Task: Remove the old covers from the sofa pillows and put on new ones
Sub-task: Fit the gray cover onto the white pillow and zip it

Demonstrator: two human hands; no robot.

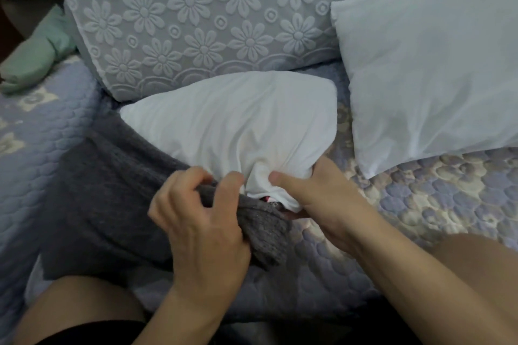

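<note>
Left hand (201, 221) grips the bunched edge of the grey knit cover (106, 193); right hand (316, 193) clutches the near corner of the white pillow insert (232, 120). It lies on the quilted sofa seat (420, 190), long axis left-to-right, gripped corner pointing toward the person.

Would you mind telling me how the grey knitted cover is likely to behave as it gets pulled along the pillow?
The grey knitted cover will probably be floppy: it bunches where the left hand grips it. Its open knit looks stretchy and likely grips rather than slides over the white pillow, which the right hand pinches.
</note>
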